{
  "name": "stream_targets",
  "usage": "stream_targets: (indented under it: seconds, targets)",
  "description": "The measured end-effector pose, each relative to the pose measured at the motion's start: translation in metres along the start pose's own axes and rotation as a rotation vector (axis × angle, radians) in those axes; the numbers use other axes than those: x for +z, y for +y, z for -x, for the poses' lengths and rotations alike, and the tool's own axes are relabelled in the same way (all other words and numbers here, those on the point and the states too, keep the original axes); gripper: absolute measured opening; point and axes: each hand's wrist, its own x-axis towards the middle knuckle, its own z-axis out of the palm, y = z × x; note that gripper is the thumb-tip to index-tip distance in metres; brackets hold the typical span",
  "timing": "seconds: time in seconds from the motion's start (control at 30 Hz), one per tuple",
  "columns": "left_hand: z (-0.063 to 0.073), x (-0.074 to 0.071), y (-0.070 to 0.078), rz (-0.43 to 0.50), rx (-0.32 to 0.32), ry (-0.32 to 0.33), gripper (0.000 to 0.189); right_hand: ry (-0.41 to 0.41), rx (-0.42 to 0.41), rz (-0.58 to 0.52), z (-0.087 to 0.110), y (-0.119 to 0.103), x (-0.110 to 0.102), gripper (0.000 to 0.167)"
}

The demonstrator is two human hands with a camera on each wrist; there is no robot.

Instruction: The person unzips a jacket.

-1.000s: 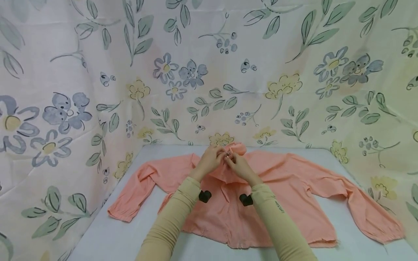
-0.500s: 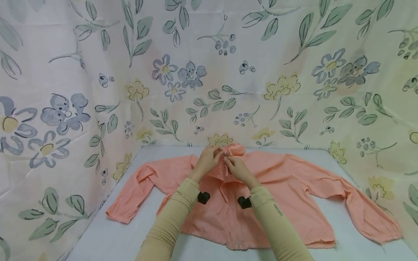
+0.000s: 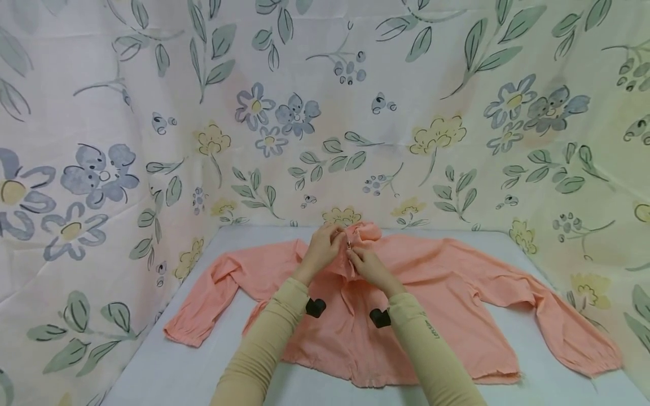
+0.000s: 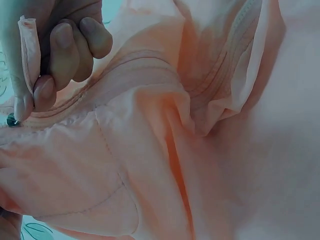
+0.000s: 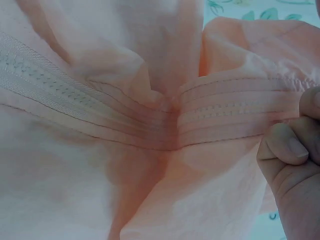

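A pink zip-up jacket [image 3: 452, 316] lies front up with both sleeves spread out. At its collar, my left hand [image 3: 321, 248] grips the raised fabric beside the zip. Just to the right, my right hand [image 3: 373, 268] pinches at the small metal zip slider [image 3: 348, 245], holding the front edge there. A pink fabric tab [image 4: 30, 50] sticks out among curled fingers in the left wrist view. The right wrist view shows the zip teeth [image 5: 65, 85] running along the placket, with a bent thumb [image 5: 287, 145] by its edge. The fingers partly hide the slider.
The jacket lies on a white-covered table [image 3: 152, 366]. Floral cloth [image 3: 345, 118] hangs behind and at both sides. Dark wrist cameras [image 3: 316, 308] sit at the inner wrists. The left sleeve [image 3: 203, 301] and right sleeve [image 3: 574, 332] reach out toward the table sides.
My right hand has come slightly down with the zip slider, close along the collar edge. The left hand keeps its grip almost in place. The view has shifted slightly.
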Motion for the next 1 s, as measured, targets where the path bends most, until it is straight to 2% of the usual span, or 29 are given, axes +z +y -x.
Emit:
stream_targets:
  seconds: [0.27,0.47,0.6,0.73,1.0]
  targets:
    - [-0.001,0.002,-0.001,0.024,-0.022,0.019,0.008,0.006,0.042,0.047,-0.001,0.003,0.001,0.034]
    - [-0.002,0.002,-0.003,0.036,-0.043,0.033,0.010,0.011,0.017,0.064,0.000,0.008,0.004,0.035]
    - [-0.003,0.001,-0.002,0.041,-0.032,0.061,0.011,0.019,0.017,0.102,0.002,0.011,0.005,0.035]
    - [-0.004,0.001,-0.002,0.029,-0.016,0.087,0.010,0.030,0.036,0.089,0.003,0.012,0.006,0.034]
    - [-0.004,0.000,-0.002,0.051,-0.053,0.101,0.011,0.043,0.038,0.081,0.004,0.014,0.008,0.032]
